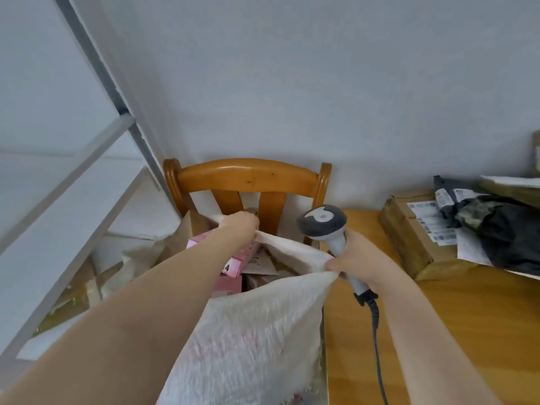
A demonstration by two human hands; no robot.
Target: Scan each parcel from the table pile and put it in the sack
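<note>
The sack point(257, 331) beside the table point(438, 317) already holds several boxes point(233, 266), its rim gripped by the left hand point(241, 225) and pinched by the right hand point(353, 258), which also clutches the scanner point(324, 222), while more parcels point(409, 238) wait on the table, so I'd judge the job partway done.

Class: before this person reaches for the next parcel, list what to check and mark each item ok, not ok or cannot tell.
1. Mouth of the sack held open: ok. The left hand grips the far rim, and the right hand pinches the near rim.
2. The scanner ready: ok, held in the right hand.
3. Parcels left on the table: ok. A cardboard box and dark poly bags lie there.
4. Label on the cardboard box facing up: ok.
5. A hand free to pick up: not ok, both are busy.
6. Room in the sack: cannot tell; pink boxes lie near the mouth.
</note>
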